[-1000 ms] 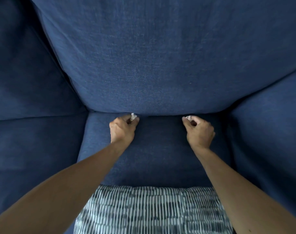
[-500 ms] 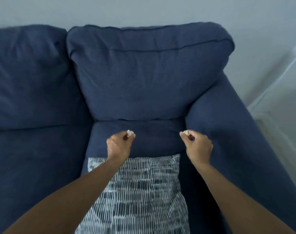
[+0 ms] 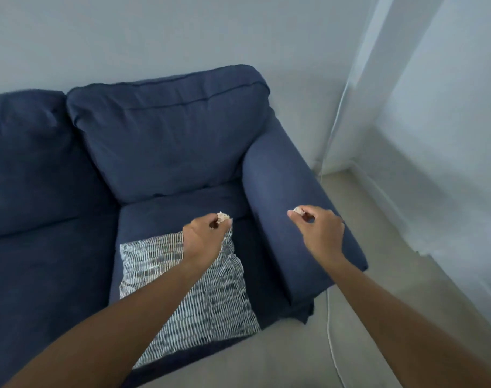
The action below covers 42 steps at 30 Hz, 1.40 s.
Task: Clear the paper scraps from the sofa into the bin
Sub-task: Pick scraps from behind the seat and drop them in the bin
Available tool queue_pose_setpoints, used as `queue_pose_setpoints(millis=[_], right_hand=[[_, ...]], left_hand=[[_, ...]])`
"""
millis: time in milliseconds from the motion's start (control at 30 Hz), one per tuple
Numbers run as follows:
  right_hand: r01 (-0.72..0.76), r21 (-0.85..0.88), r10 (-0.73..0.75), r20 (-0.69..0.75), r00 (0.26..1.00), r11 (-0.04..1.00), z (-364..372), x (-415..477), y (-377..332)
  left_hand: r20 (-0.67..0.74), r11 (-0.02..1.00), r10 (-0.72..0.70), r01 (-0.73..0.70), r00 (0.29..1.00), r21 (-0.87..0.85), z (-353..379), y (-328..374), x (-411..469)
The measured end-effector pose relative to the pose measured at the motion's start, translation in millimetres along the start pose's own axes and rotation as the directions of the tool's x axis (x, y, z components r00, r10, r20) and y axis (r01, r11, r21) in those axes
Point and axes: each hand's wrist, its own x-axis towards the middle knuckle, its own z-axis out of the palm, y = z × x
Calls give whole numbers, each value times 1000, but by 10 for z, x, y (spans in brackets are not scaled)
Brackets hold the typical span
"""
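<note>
Blue fabric covers the sofa (image 3: pixel 168 152), which fills the left and middle of the view against a pale wall (image 3: pixel 154 37). Beige floor (image 3: pixel 308 354) runs to the right of it, with a thin white cord (image 3: pixel 331 348) lying near the armrest (image 3: pixel 289 208). On the seat lies a striped cushion (image 3: pixel 210 298), dark and white. Both bare forearms reach forward from the bottom edge. Above the cushion's far corner, the left hand (image 3: pixel 203 236) pinches a small crumpled scrap (image 3: pixel 222 217) between thumb and fingertips. Over the armrest, the right hand (image 3: pixel 321 233) pinches a second scrap (image 3: pixel 298 210) the same way, smaller and partly hidden by the fingers. Both scraps are held clear of the sofa.
</note>
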Motion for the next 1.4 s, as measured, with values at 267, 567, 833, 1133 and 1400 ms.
queue_pose_setpoints(millis=[267,567,833,1133,1400], right_hand=[[-153,-68,150,-45,988,986,-609,-686,893],[-493,-128,487,-75,870,861,-1009,-2370,2129],[-665,-290,687,-32,726,688,-1180,-3716,2862],[-765,-416,866,150,477,493,-1224,-4343,3327],[-748,-406,849,189,493,525,-1359,-4607,3492]], left_hand=[[191,994,104,-110,976,20,715,317,-682],[564,971,116,-212,818,108,1854,-73,-1902],[748,949,120,-298,653,108,2540,-516,-2852],[840,905,130,-409,528,118,3018,-922,-3413],[871,831,139,-533,471,156,3150,-939,-3668]])
